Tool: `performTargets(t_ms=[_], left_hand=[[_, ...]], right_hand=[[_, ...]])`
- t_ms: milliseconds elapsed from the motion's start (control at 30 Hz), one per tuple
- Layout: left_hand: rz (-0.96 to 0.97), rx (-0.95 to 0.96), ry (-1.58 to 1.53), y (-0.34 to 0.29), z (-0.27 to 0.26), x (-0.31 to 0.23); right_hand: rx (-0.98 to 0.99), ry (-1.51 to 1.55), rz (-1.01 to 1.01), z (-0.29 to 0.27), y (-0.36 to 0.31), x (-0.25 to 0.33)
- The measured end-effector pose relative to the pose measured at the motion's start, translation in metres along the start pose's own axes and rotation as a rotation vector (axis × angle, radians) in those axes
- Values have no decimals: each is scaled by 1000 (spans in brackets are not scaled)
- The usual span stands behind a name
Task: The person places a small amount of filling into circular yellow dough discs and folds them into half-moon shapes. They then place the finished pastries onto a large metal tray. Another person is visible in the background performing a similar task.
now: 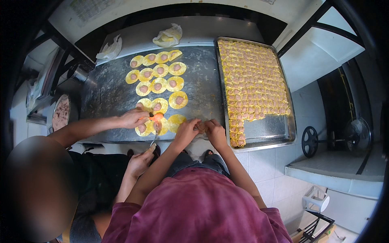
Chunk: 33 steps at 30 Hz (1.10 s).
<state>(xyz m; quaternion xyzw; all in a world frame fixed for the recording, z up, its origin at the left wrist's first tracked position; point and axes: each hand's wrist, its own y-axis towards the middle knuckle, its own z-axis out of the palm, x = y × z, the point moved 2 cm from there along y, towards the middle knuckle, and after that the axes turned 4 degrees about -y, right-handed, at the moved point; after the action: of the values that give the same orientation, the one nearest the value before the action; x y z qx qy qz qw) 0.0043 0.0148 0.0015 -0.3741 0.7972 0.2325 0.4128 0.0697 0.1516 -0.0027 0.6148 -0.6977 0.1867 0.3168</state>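
Observation:
Close together at the table's front edge, my left hand [189, 131] and my right hand [214, 131] pinch a small dumpling [201, 127] between their fingertips; the fingers cover most of it. Left of them lie round yellow wrappers in rows, most topped with a lump of pink filling [180, 100]. The nearest one, a yellow wrapper [176, 120] by my left hand, shows no filling. On my right stands a large metal tray [265, 131], mostly covered with tight rows of open-topped dumplings [255, 77].
A co-worker's hand [133, 118] at the left holds an orange spoon [157, 117] over the near wrappers; their other hand [142, 161] holds a metal utensil. A bowl of pink filling [61, 111] stands far left. Plastic bags [168, 35] lie along the back of the dark table [109, 93].

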Motion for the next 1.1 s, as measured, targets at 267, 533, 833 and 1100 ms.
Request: performTargets(t_ms=[267, 533, 833, 1100], left_hand=[[26, -17, -149, 3, 7, 11], [-1, 52, 49, 5, 2, -7], [71, 48, -1, 13, 3, -3], [-45, 115, -6, 14, 5, 1]], right_hand=[[-112, -46, 9, 1, -4, 4], [-126, -60, 68, -7, -3, 8], [-52, -116, 161, -7, -2, 6], [-77, -25, 29, -7, 5, 1]])
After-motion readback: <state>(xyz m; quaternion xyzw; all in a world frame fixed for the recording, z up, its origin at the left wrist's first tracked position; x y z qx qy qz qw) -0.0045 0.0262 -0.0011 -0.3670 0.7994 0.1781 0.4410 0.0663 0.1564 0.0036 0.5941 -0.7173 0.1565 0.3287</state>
